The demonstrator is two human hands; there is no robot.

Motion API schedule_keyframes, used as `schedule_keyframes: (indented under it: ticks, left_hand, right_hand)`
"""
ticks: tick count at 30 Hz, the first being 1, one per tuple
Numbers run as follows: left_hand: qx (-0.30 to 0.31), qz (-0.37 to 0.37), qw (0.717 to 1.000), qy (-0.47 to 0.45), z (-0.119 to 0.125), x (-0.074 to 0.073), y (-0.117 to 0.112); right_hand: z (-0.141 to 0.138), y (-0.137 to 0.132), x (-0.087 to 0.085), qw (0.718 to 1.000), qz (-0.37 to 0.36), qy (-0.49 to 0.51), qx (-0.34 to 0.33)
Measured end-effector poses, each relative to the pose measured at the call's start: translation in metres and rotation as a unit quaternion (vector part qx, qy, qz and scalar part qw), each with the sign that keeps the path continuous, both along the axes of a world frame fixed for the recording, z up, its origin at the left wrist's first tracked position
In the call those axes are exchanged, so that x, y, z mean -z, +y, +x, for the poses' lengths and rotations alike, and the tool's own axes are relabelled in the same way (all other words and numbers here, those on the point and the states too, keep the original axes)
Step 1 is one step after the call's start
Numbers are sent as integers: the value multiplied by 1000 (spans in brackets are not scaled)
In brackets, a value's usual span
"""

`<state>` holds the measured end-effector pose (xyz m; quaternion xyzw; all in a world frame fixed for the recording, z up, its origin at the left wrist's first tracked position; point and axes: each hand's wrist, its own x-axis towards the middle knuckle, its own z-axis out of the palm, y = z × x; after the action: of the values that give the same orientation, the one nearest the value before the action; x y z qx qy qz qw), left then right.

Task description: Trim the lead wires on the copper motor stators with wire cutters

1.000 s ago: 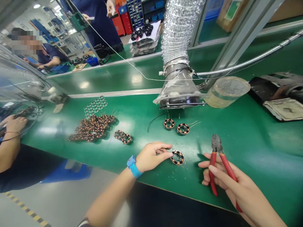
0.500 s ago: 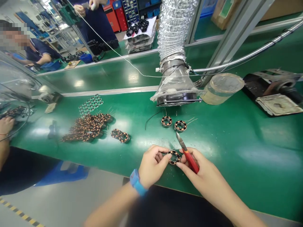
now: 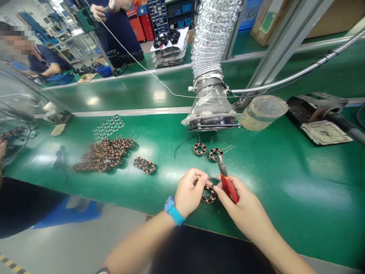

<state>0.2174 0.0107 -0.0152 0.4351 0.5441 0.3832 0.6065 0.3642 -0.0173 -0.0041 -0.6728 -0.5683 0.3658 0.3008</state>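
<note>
Our left hand (image 3: 190,192) pinched a copper-wound stator ring (image 3: 208,194) between curled fingers, while our right hand (image 3: 242,201) wrapped its fingers round red-handled diagonal cutters (image 3: 229,188) just beside it

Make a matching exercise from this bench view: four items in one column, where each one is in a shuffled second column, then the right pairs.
1. Red-handled diagonal cutters
2. Blue wrist strap
3. Ribbed silver flexible duct
4. Heap of copper-wound coils

A. Lying on the green bench, left of the hands
B. Coming down from above at the bench's far edge
C. Gripped in the right hand
D. Around the wrist behind the left hand

Pairs: 1-C, 2-D, 3-B, 4-A
</note>
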Motion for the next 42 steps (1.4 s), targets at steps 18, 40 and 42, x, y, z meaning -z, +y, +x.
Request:
schedule_keyframes:
  ticks: [18,40,42]
  left_hand:
    - [55,-37,995,-72,-11,5,0]
    - [210,-25,976,57,13,-9,13]
    - [207,-23,976,62,14,-10,13]
  right_hand:
    - [54,13,-3,980,-63,188,28]
    - [98,-68,4,970,-206,59,-113]
    - [96,-65,3,970,-205,58,-116]
